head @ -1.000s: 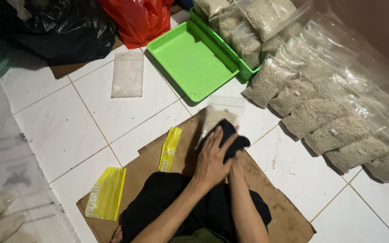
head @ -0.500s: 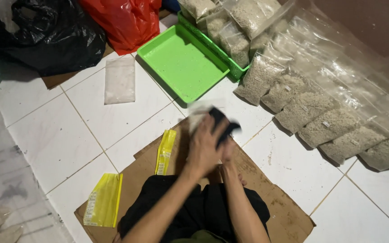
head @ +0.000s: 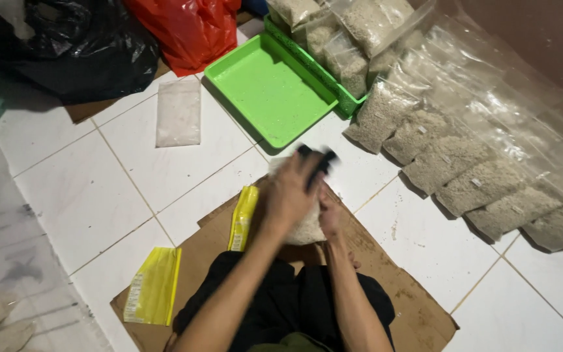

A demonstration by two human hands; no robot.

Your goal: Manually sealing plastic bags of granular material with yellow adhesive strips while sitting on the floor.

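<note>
Over the brown cardboard sheet (head: 392, 280) both hands hold a clear bag of pale grain (head: 307, 228). My left hand (head: 292, 193) lies on top of it, blurred by motion, with a small black object (head: 320, 160) at its fingertips. My right hand (head: 329, 218) grips the bag's right side from below. The bag is lifted off the cardboard and partly hidden by the hands.
An empty green tray (head: 270, 88) lies ahead, a second green tray (head: 314, 65) behind it holds filled bags. A row of several filled grain bags (head: 451, 163) runs along the right. Two yellow packets (head: 154, 287) (head: 242, 218), a flat clear bag (head: 178, 112), black (head: 60, 45) and red (head: 190, 29) sacks lie left.
The hands have raised the grain bag off the cardboard and shifted it forward, towards the green tray. The left hand is now blurred with movement over the bag's top.
</note>
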